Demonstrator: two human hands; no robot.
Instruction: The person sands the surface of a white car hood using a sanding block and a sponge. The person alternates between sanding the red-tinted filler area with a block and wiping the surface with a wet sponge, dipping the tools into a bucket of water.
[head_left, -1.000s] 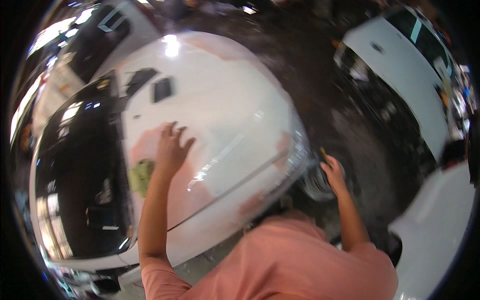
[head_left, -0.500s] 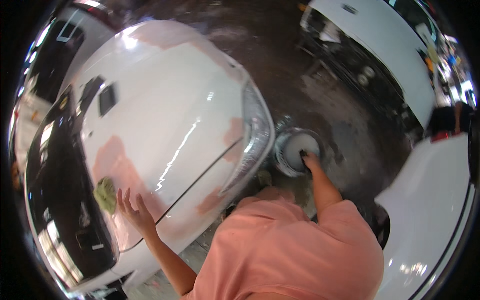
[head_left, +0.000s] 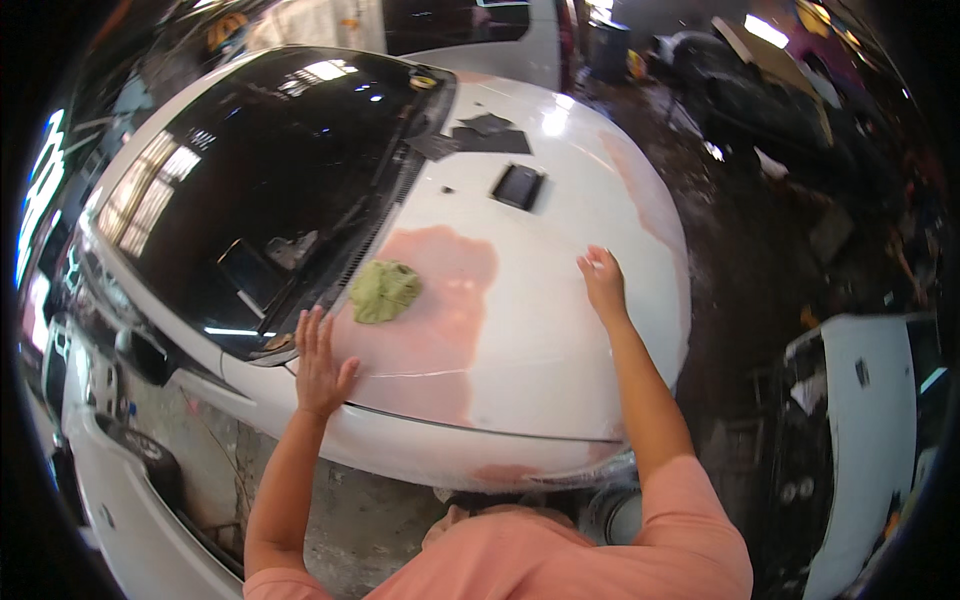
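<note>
A white car hood [head_left: 560, 350] with pinkish-red patches lies before me. My left hand [head_left: 325, 370] is at the hood's near edge by the windshield, fingers stretched and holding nothing; whether it touches the paint I cannot tell. Over the right part of the hood is my right hand [head_left: 606, 287], its fingers curled in; what they hold, if anything, does not show clearly. A crumpled green cloth [head_left: 384, 292] rests on the large pink patch, just beyond my left hand. Farther off on the hood lie a dark rectangular block [head_left: 518, 187] and several dark sheets [head_left: 490, 138].
The dark windshield [head_left: 270, 170] is at the left. A round bucket [head_left: 624, 520] stands by the front of the car, partly hidden by my right arm. A detached white door [head_left: 868, 440] is at the right, another white car [head_left: 130, 500] at lower left.
My right hand has left the bucket and come over the hood. My left hand has shifted to the hood's edge near the windshield. The view has turned left.
</note>
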